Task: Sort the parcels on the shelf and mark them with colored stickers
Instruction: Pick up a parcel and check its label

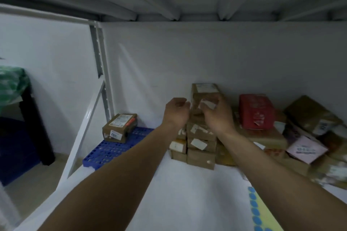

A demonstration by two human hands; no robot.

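At the centre of the frame, the right hand (216,116) grips the top brown box (199,97) of the parcel stack (201,148). The left hand (177,112) is curled closed beside it, holding nothing. A sticker sheet (261,212) lies at the lower right.

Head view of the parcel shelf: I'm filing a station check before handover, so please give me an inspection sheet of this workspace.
Surface: white shelf board, parcels toward its back.
Job's things: stack of brown parcels at centre; red parcel and pink box in the heap at right; lone brown parcel on a blue pallet at left; sticker sheet with blue dots at front right.
Clutter: nothing seen.
Hands: left hand curled beside the stack, hold unclear; right hand pinches a white slip at the stack's top.
Cables: nothing seen.
Surroundings: white back wall; grey shelf upright; green-covered table far left.
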